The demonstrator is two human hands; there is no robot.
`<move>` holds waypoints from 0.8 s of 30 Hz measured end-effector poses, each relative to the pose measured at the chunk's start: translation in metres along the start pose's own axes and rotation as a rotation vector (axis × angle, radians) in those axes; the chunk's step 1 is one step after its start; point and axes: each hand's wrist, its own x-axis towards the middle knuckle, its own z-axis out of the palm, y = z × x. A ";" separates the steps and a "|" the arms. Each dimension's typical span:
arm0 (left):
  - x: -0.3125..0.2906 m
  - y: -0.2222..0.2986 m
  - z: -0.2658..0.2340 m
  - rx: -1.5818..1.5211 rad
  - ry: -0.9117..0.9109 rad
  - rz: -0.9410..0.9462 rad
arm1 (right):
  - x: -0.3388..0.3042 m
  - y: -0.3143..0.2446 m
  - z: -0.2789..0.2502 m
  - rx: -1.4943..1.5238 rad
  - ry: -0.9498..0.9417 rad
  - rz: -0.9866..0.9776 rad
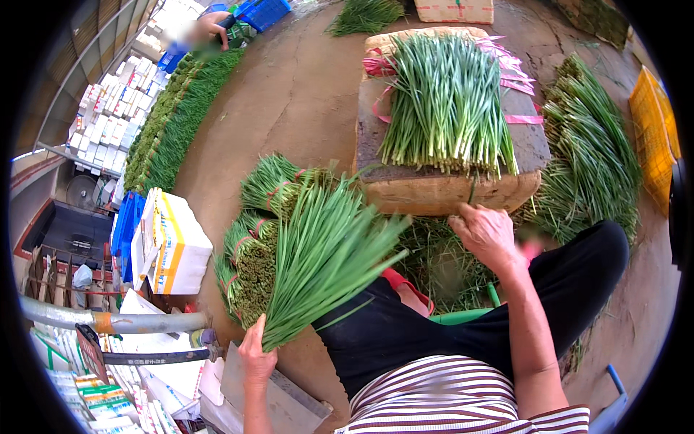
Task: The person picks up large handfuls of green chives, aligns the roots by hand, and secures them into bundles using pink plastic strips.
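Left hand: the left hand (256, 356) is closed around the cut ends of a bunch of green chives (318, 264), holding it so the leaves fan up and away toward the wooden block (441, 189).
Right hand: the right hand (486, 233) reaches down to the near face of the block, fingers curled into the loose greens there; whether it grips any I cannot tell.
Held bunch: it sits just short of the block's near-left corner, tips pointing at it.
Loose greens: a heap of trimmings (437, 264) lies at the foot of the block, under the right hand and between the person's knees.
On the block: a spread bundle of chives (448, 105) lies across the top, white ends toward the person, with pink ties (515, 79) beside it.
Left of the block: tied bundles (249, 264) are stacked on the ground, cut ends showing.
Right of the block: a large pile of chives (589, 152), and past it a yellow crate (654, 134).
Far left of the block: a long row of bundles (177, 119) runs along the floor, with another person's hand (213, 27) at its far end.
Near left: a white and yellow box (173, 242), well apart from the block.
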 end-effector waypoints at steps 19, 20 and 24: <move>-0.010 -0.014 0.040 0.137 0.100 0.131 | -0.005 -0.023 0.002 0.447 0.262 -0.242; -0.009 -0.014 0.039 0.142 0.096 0.136 | -0.006 -0.033 0.003 0.429 0.309 -0.335; -0.003 -0.011 0.037 0.143 0.085 0.157 | -0.006 -0.056 0.016 0.177 0.239 -0.499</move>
